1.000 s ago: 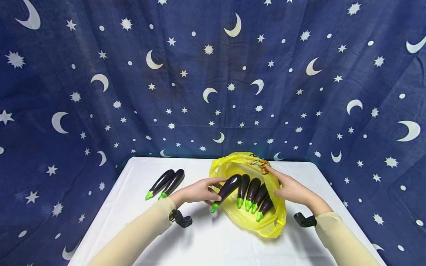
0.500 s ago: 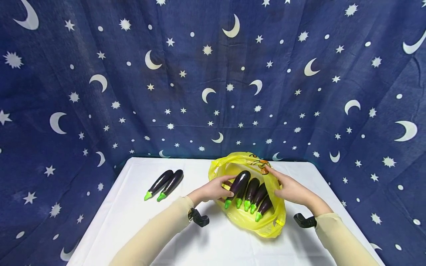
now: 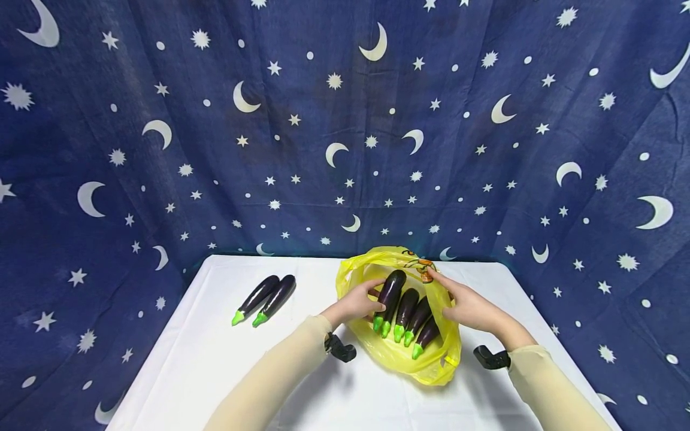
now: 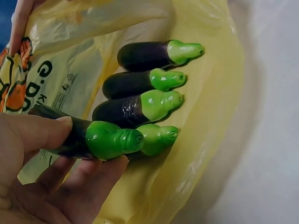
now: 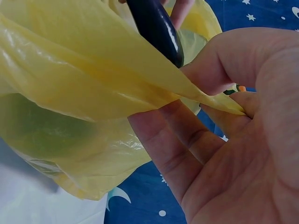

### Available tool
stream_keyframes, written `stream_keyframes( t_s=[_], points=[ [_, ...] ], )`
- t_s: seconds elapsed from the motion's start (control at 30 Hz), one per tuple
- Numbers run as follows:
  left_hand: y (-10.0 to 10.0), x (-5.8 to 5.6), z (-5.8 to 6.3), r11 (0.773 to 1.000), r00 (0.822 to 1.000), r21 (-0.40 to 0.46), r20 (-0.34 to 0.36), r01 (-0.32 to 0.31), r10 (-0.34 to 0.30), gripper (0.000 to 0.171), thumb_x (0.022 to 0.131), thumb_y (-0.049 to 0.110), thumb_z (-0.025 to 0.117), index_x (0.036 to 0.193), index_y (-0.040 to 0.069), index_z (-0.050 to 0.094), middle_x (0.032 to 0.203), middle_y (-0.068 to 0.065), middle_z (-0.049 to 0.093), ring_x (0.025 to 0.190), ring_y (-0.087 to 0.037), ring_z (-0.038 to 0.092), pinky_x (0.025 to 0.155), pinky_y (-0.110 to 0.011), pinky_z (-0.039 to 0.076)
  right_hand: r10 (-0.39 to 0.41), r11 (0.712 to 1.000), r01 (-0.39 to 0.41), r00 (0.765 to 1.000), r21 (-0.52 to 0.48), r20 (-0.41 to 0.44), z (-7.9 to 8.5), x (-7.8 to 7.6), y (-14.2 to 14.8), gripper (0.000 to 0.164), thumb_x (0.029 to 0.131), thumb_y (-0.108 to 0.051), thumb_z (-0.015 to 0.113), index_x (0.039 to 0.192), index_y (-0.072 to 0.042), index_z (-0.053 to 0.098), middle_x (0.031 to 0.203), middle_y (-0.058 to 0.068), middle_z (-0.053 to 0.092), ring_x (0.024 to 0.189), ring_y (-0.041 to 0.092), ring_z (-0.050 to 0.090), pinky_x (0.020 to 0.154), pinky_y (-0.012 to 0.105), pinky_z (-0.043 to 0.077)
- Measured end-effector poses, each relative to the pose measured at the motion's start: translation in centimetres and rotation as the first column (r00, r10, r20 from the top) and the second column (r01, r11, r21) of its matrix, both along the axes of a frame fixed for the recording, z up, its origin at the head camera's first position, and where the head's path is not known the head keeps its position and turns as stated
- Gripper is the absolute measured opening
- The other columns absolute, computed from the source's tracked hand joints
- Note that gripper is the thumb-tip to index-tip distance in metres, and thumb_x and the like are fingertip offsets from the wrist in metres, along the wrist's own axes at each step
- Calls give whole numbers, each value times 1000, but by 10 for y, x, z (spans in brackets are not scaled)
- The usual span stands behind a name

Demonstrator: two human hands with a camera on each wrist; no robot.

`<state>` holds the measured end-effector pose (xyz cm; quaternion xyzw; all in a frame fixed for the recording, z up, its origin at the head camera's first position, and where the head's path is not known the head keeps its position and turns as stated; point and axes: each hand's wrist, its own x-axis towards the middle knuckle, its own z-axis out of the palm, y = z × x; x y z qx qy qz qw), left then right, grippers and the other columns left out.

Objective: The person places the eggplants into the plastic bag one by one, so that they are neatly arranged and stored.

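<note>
My left hand (image 3: 360,301) grips a glossy dark purple eggplant (image 3: 392,287) with a green stem end, between thumb and fingers. It holds this eggplant inside the mouth of a yellow plastic bag (image 3: 412,366), over several more eggplants (image 4: 145,56) lying side by side there. In the left wrist view the held eggplant's green cap (image 4: 110,140) points away from the palm and partly covers the nearest one below. On the bag's right side, my right hand (image 3: 477,306) holds the rim, the plastic passing between thumb and fingers (image 5: 187,128).
Two more eggplants (image 3: 276,300) lie close together on the white tablecloth (image 3: 178,371), left of the bag. Behind the table hangs a dark blue curtain (image 3: 302,149) with moons and stars. Each wrist carries a black camera (image 3: 339,348).
My left hand has moved right with the eggplant, from the bag's left edge to inside its mouth, and the eggplant now stands steeper over the others. The right hand has stayed at the rim.
</note>
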<state>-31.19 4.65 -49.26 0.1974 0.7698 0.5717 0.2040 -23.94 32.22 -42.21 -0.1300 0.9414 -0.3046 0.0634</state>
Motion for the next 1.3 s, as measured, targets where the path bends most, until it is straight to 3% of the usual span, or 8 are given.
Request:
stream_keyframes(
  t_s=[0.1, 0.33, 0.8, 1.03, 1.13, 1.3],
  points=[
    [2, -2, -1, 1000, 999, 11, 16, -28, 28, 72, 90, -3, 72, 155, 12, 46, 118, -18, 60, 89, -28, 67, 71, -52, 62, -5, 1000, 5, 1000, -8, 10, 0, 0, 0, 95, 81, -1, 62, 165, -19, 21, 164, 17, 29, 144, 37, 36, 108, 54, 40],
    [5, -6, -4, 996, 996, -35, -23, -85, 84, 71, 91, -3, 71, 156, 9, 44, 117, -20, 61, 88, -28, 67, 68, -49, 62, -4, 1000, 4, 1000, 1, 16, 0, -1, 2, 96, 81, -2, 62, 166, -20, 19, 165, 18, 28, 144, 37, 35, 111, 56, 37],
    [12, -7, -13, 977, 992, -181, -69, -112, 101, 71, 90, -1, 72, 155, 8, 44, 118, -20, 63, 91, -26, 65, 62, -45, 62, 0, 1000, 0, 1000, 8, 5, 0, -2, 3, 95, 82, -2, 62, 166, -20, 20, 164, 19, 29, 146, 37, 33, 113, 57, 35],
    [13, -5, -6, 973, 987, -197, -126, -122, 99, 68, 88, -4, 68, 152, 3, 46, 114, -20, 64, 89, -26, 64, 59, -38, 61, 1, 1000, -1, 1000, 7, 11, 0, -4, 3, 96, 82, -2, 62, 166, -24, 19, 165, 17, 28, 146, 35, 33, 112, 56, 36],
    [12, -4, -5, 968, 979, -215, -182, -128, 89, 66, 87, -5, 68, 149, -2, 47, 112, -21, 66, 91, -26, 64, 65, -35, 60, 0, 1000, 0, 1000, 4, 17, 0, -5, 3, 96, 82, -2, 62, 166, -23, 20, 165, 16, 28, 145, 35, 34, 111, 55, 37],
    [13, -6, -11, 955, 963, -256, -255, -148, 81, 66, 86, -5, 71, 147, -5, 49, 117, -23, 67, 100, -28, 63, 88, -39, 56, -1, 1000, 1, 1000, -4, 14, -3, -5, 1, 95, 82, -1, 61, 165, -21, 21, 164, 16, 30, 145, 35, 35, 112, 56, 36]
  ],
)
